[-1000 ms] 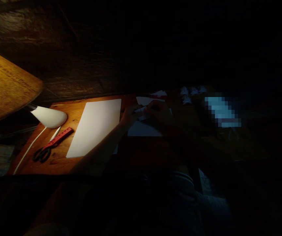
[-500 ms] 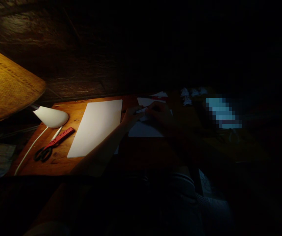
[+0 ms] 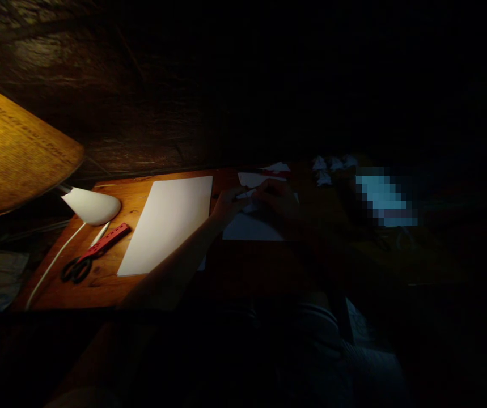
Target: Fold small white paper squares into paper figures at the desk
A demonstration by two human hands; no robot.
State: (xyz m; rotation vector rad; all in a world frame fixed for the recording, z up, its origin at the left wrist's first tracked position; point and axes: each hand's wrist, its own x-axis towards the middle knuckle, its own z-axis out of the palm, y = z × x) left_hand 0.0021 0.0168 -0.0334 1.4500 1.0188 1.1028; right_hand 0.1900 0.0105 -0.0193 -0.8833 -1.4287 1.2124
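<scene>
My left hand [image 3: 227, 203] is closed on a small piece of white paper [image 3: 247, 194], gripping it from the left side. From the right, my right hand [image 3: 278, 197] pinches the same piece, its fingers close to the left ones. Shadow hides how the paper is folded. Both hands are just above a white sheet [image 3: 252, 228] lying on the wooden table [image 3: 135, 224]. More white paper [image 3: 252, 179] lies beyond the hands.
A stack of white paper [image 3: 175, 221] lies at the left under my forearm. Further left are scissors [image 3: 78, 266], a red ruler-like strip [image 3: 109, 239], a white pen [image 3: 101, 233] and a lamp [image 3: 94, 205]. Several small folded paper shapes [image 3: 323, 177] and a blurred bright screen [image 3: 383, 198] are at the right.
The whole view has shifted slightly. Both hands stay together on the small paper, with only a slight change in the fingers and the paper's tilt.
</scene>
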